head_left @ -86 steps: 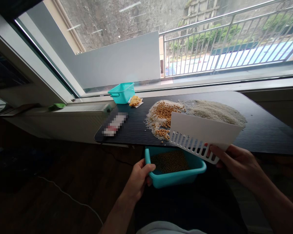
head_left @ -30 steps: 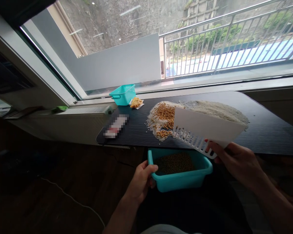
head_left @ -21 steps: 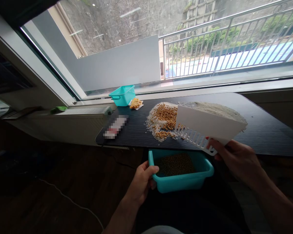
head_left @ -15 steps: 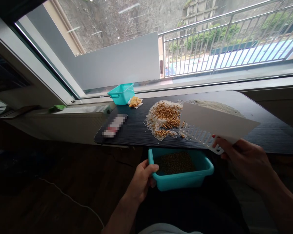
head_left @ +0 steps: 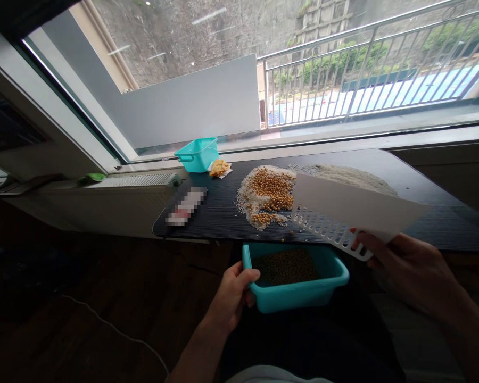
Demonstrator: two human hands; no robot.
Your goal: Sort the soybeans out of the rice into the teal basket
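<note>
Head view: left fingers pinch the left rim of the rectangular teal plastic tub, below the black surface; right fingers pinch the flat white slotted plastic scraper, right of the round tan beans. I'd stroke gently, tub level.

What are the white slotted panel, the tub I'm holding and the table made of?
Panel: probably matte plastic; it's thin, with rounded slots. Tub: likely moulded plastic, smooth with a soft sheen and uniform turquoise. Table: maybe black wood-grain laminate, satin, judging by fine parallel lines; painted wood is possible.
</note>
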